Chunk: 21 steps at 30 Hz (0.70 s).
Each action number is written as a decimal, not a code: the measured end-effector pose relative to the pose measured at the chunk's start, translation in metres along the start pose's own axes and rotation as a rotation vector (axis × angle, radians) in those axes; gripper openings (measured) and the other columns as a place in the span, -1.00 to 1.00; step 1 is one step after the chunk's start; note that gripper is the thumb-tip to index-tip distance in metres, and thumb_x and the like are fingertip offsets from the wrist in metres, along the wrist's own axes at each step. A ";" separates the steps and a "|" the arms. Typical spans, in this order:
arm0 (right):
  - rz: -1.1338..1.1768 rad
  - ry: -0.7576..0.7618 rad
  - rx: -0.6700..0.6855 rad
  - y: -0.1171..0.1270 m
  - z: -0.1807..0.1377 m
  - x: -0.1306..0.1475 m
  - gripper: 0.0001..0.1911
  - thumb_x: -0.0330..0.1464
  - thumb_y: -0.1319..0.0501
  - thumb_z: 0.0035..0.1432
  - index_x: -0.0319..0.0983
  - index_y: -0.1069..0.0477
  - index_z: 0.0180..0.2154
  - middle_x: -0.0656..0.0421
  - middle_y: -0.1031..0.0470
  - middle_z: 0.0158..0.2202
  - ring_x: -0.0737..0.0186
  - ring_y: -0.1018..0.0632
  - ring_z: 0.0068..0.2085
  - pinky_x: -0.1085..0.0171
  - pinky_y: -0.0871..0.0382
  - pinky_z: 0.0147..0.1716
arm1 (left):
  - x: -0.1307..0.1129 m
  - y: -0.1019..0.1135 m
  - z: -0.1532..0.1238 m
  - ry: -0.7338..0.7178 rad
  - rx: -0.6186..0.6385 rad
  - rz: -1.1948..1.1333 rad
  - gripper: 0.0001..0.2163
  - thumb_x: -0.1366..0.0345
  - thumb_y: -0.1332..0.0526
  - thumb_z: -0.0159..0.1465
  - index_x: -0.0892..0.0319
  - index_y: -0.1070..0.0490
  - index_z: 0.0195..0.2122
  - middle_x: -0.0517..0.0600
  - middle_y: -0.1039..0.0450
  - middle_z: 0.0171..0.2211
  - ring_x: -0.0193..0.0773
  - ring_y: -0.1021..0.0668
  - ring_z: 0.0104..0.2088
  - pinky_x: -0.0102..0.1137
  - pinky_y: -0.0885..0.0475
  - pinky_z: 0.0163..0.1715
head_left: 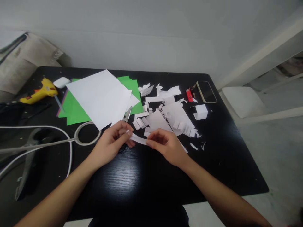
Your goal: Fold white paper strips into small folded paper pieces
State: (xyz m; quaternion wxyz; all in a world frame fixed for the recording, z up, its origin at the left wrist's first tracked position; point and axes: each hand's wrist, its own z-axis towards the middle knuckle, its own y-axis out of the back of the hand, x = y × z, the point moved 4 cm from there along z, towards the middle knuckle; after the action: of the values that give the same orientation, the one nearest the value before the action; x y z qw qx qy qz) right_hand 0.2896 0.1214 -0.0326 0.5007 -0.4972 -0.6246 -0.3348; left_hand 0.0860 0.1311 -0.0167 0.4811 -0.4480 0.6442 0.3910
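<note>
In the frame's middle, the left hand (117,138) and the right hand (167,145) pinch a white paper strip (138,139) (it is slightly curved), near white scraps (141,123).

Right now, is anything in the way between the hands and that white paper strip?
Nothing visible: the left hand and right hand pinch the paper strip directly. The scissors show beyond the left hand, not between it and the strip.

I've got a plain greyish-white wall (151,41) right behind a black wood-grain desk (224,164) with rounded corners. Off to the right I'm seeing pale grey floor (284,176), a flat white seat-like panel (241,101), and there's a soft whitish glare (125,176) on the desk.
</note>
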 end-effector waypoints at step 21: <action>0.111 -0.044 0.108 -0.019 -0.010 -0.008 -0.74 -0.29 -0.51 0.06 -0.24 -0.50 -0.29 0.20 -0.62 -0.37 0.29 -0.62 -0.34 0.31 -0.51 -0.31 | 0.004 -0.011 -0.006 -0.065 0.072 0.176 -0.72 0.17 -0.31 0.33 0.14 -0.41 0.00 -0.10 -0.45 -0.40 -0.33 -0.50 -0.46 -0.43 -0.36 -0.49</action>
State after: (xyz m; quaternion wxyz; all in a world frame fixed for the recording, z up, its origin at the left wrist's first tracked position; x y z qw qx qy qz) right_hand 0.2741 0.1046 -0.0361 0.5306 -0.5107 -0.6239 -0.2613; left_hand 0.0943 0.1217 -0.0204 0.4814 -0.3593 0.6787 0.4225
